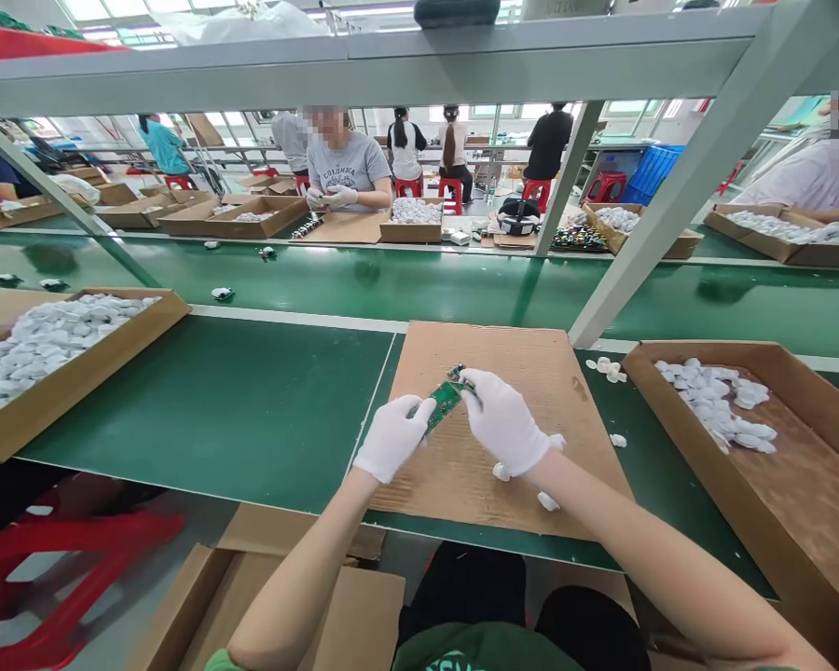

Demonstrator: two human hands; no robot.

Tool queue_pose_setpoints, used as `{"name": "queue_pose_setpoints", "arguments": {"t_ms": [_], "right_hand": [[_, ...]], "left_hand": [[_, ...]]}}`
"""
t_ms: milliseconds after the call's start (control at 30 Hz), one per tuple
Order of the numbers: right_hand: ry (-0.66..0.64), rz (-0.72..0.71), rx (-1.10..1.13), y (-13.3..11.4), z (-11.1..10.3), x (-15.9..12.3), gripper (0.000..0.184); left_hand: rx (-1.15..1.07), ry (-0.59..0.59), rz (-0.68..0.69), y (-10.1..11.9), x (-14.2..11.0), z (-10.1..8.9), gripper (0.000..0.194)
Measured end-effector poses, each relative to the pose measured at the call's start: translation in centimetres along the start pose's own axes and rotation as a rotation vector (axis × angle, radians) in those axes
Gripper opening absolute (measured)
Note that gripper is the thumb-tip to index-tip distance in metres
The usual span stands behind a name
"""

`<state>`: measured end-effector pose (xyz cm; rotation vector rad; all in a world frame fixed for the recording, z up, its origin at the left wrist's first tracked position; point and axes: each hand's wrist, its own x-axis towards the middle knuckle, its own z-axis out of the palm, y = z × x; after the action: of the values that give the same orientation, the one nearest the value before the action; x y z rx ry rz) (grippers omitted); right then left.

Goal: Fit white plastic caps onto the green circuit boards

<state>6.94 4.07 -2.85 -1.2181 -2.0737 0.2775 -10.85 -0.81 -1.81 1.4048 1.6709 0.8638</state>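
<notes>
Both of my hands wear white gloves and meet over a cardboard sheet (489,354) on the green bench. Between them is a green circuit board (445,399), tilted up to the right. Its lower left end is pinched by my left hand (395,434). My right hand (503,419) has its fingers closed at the upper right end, where small dark parts (456,372) stick out. The fingertips partly cover that end. Small white pieces, one of them a loose white piece (548,501), lie on the cardboard beneath my right wrist.
A cardboard tray (804,466) with white pieces stands at the right, another full cardboard tray (104,340) at the left. Ahead runs a green conveyor belt (308,280) carrying a few small parts. A slanted metal post (685,177) rises at the right. A co-worker (350,163) sits opposite.
</notes>
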Motion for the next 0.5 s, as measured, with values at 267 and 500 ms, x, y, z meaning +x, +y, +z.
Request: {"name": "queue_pose_setpoints", "arguments": {"t_ms": [267, 500], "right_hand": [[-0.074, 0.086, 0.066, 3.2, -2.0, 2.4, 0.036], [-0.268, 0.011, 0.186, -0.4, -1.7, 1.6, 0.02]], "left_hand": [[-0.241, -0.199, -0.014, -0.7, 0.4, -0.6, 0.043], [-0.24, -0.254, 0.055, 0.9, 0.1, 0.8, 0.026]]}}
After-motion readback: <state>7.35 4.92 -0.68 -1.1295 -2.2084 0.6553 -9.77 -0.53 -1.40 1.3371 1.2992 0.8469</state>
